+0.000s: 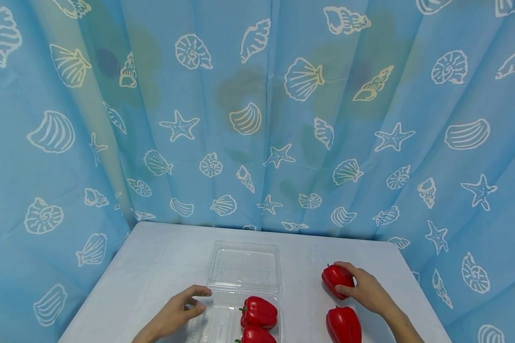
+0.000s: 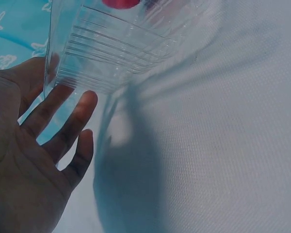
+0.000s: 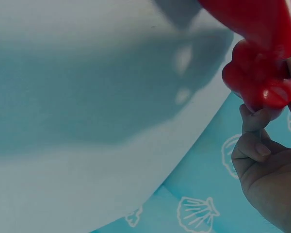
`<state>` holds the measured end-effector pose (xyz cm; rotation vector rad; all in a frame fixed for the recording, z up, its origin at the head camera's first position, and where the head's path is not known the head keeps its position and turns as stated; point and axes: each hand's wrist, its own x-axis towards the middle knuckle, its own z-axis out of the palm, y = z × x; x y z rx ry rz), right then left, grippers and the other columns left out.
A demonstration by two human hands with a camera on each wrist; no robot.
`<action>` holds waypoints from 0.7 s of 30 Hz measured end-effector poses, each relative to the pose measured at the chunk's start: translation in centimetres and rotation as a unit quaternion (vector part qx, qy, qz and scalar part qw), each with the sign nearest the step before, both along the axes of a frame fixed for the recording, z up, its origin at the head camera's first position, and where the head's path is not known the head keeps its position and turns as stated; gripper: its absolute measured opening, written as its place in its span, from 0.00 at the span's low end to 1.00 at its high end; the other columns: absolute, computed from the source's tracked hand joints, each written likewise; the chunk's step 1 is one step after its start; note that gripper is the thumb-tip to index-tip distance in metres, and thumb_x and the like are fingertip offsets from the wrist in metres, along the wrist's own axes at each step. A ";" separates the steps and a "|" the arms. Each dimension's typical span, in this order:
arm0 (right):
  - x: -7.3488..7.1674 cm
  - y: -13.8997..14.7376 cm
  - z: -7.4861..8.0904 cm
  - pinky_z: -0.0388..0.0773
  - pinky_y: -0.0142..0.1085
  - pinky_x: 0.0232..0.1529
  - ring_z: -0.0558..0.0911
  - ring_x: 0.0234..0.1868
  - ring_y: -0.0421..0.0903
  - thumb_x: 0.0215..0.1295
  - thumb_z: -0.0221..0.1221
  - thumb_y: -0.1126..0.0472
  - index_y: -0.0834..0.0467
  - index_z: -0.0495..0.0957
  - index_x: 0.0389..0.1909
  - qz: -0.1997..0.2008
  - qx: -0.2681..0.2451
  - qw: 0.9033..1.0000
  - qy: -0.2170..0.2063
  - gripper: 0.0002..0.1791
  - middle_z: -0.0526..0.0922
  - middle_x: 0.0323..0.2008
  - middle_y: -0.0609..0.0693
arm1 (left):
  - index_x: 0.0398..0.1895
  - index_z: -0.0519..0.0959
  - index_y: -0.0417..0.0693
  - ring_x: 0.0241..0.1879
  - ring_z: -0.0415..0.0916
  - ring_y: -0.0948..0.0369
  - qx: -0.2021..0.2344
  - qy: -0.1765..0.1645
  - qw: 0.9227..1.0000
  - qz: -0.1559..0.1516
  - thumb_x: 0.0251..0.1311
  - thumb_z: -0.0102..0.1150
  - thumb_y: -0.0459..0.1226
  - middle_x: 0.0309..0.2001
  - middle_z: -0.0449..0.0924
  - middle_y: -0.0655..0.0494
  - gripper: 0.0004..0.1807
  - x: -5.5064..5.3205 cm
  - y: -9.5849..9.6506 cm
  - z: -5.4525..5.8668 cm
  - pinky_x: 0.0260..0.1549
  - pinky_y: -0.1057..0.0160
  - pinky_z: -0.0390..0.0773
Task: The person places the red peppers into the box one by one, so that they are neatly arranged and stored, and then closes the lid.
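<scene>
My right hand point(image 1: 371, 290) grips a red bell pepper point(image 1: 335, 280) between thumb and fingers at the right of the table. In the right wrist view its lobed bottom point(image 3: 256, 77) faces the camera. Just in front of it lies another red bell pepper point(image 1: 344, 325). Beside the left rim of a clear plastic clamshell box point(image 1: 223, 309), my left hand point(image 1: 176, 312) has its fingers spread and relaxed, fingertips right at the rim. Two red peppers lie in the box's right half, one upper point(image 1: 261, 312) and one lower point(image 1: 259, 336), stems pointing left.
The box's transparent lid point(image 1: 244, 267) lies folded back, away from me, on the white table point(image 1: 163, 252). A blue curtain point(image 1: 257, 157) with white shell prints hangs behind the table and at both sides.
</scene>
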<state>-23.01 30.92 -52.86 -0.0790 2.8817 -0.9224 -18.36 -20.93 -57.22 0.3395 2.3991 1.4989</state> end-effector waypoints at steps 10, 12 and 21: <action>0.1 -1.8 1.8 0.86 0.46 0.40 0.77 0.54 0.54 0.42 0.81 0.52 0.46 0.70 0.69 0.009 0.008 1.000 0.018 0.49 0.79 0.57 0.53 | 0.60 0.76 0.45 0.48 0.79 0.53 0.001 -0.001 1.000 -0.001 0.69 0.61 0.46 0.59 0.77 0.43 0.22 0.0 0.0 0.0 0.47 0.45 0.82; 0.1 -2.2 2.3 0.86 0.45 0.40 0.77 0.54 0.53 0.42 0.81 0.53 0.46 0.70 0.68 0.015 0.008 1.000 0.023 0.49 0.80 0.56 0.53 | 0.60 0.76 0.45 0.49 0.79 0.52 0.001 -0.001 1.000 -0.001 0.69 0.61 0.46 0.59 0.77 0.42 0.22 0.0 0.0 -0.1 0.47 0.45 0.82; 0.2 -4.2 4.2 0.85 0.42 0.38 0.77 0.52 0.50 0.42 0.81 0.50 0.43 0.71 0.68 0.047 -0.001 0.998 0.042 0.48 0.80 0.55 0.49 | 0.61 0.75 0.44 0.49 0.79 0.51 0.005 -0.002 1.000 -0.002 0.69 0.61 0.45 0.59 0.77 0.42 0.22 0.0 -0.1 -0.1 0.47 0.45 0.82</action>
